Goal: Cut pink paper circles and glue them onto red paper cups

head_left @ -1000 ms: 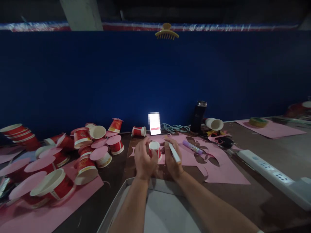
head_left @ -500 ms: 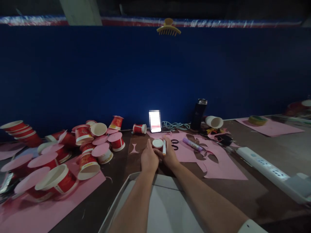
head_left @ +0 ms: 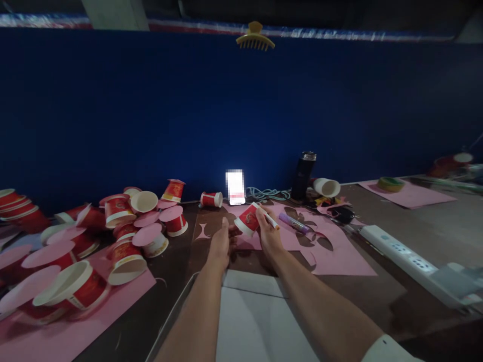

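My right hand (head_left: 268,232) grips a red paper cup (head_left: 247,219) with a white rim, tilted over the pink sheet. A marker (head_left: 271,221), white with an orange end, is also tucked in that hand. Just left of the cup, my left hand (head_left: 221,244) is open, thumb raised and fingers apart. I cannot tell whether its fingertips touch the cup. Right of the hands, a purple tube (head_left: 293,222) lies on the cut pink paper (head_left: 343,251).
Many red cups (head_left: 128,259), several capped with pink discs (head_left: 147,234), crowd the left side. A lit phone (head_left: 236,188) stands behind my hands. Right of it are a dark thermos (head_left: 304,176) and a power strip (head_left: 400,256). A pale box (head_left: 256,322) is nearest me.
The cup, earlier between both hands with a round white end facing me, is now tilted sideways in my right hand. My left hand has opened and moved left. The view has shifted slightly.
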The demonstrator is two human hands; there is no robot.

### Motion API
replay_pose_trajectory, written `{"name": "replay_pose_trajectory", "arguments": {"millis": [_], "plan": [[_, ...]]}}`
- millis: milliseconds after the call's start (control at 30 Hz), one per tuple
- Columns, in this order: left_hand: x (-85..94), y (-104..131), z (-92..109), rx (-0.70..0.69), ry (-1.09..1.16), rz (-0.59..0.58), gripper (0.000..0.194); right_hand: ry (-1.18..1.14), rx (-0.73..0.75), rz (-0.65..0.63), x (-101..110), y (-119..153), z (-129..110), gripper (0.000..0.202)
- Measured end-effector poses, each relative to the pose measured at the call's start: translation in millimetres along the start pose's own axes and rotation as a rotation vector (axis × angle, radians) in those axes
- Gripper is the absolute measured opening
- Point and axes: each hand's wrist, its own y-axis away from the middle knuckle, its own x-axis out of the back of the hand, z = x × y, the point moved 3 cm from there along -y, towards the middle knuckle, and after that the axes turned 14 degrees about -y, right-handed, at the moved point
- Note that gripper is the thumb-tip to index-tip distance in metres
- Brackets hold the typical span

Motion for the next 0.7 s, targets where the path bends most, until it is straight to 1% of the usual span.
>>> {"name": "replay_pose_trajectory", "arguments": {"millis": [33, 100, 167, 200, 267, 333, 367, 433, 500, 567, 633, 700], "plan": [[-4.1, 3, 1, 0.043, 0.147, -0.073, 0.051, 0.021, 0.021, -0.011, -2, 3, -3, 0.047], [-10.2, 9, 4, 0.112, 0.345, -0.185, 0.045, 0.041, 0.054, -0.067, -7, 9, -8, 0.044], [-12.9, 14, 7, 0.164, 0.446, -0.257, 0.035, 0.027, 0.087, -0.133, -13, 15, -14, 0.044], [-12.4, 15, 8, 0.172, 0.476, -0.265, 0.028, 0.022, 0.106, -0.149, -15, 18, -16, 0.046], [-7.9, 13, 10, 0.130, 0.535, -0.220, 0.015, 0.005, 0.126, -0.157, -17, 19, -18, 0.051], [-0.2, 8, 12, 0.037, 0.623, -0.134, 0.011, -0.042, 0.106, -0.145, -17, 18, -16, 0.052], [3.6, 5, 13, -0.007, 0.679, -0.102, 0.011, -0.085, 0.072, -0.137, -16, 16, -14, 0.050], [9.2, 1, 12, -0.043, 0.772, -0.065, 0.010, -0.198, -0.050, -0.126, -14, 12, -8, 0.044], [11.7, -2, 9, -0.024, 0.802, -0.049, 0.007, -0.324, -0.210, -0.119, -13, 9, -1, 0.039], [11.5, -2, 7, 0.008, 0.791, -0.036, 0.004, -0.424, -0.334, -0.125, -13, 8, 2, 0.036], [9.7, -2, 6, 0.027, 0.766, -0.012, 0.003, -0.475, -0.394, -0.127, -13, 9, 2, 0.032], [7.5, -2, 6, 0.041, 0.734, 0.022, 0.008, -0.502, -0.415, -0.124, -13, 9, 2, 0.028]]}}
